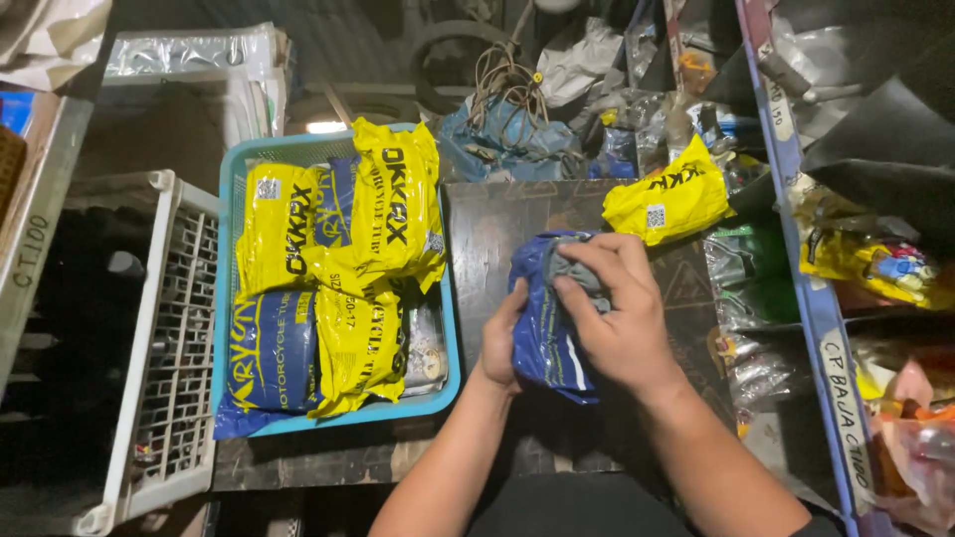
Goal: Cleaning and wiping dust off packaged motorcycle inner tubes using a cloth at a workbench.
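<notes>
From the head view, both hands clamp one blue packet (545,333) over the dark board — left hand (500,343) underneath, right hand (619,313) pinching its grey top — and the slick plastic could slip towards the turquoise basket (227,298) left of them.

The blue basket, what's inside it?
The blue basket holds yellow packs stacked over blue packs, with a clear pack at its right edge. The packs cover the basket's bottom and anything lying lower.

Blue packet (545,328), yellow packets (393,199), turquoise basket (231,189).
</notes>
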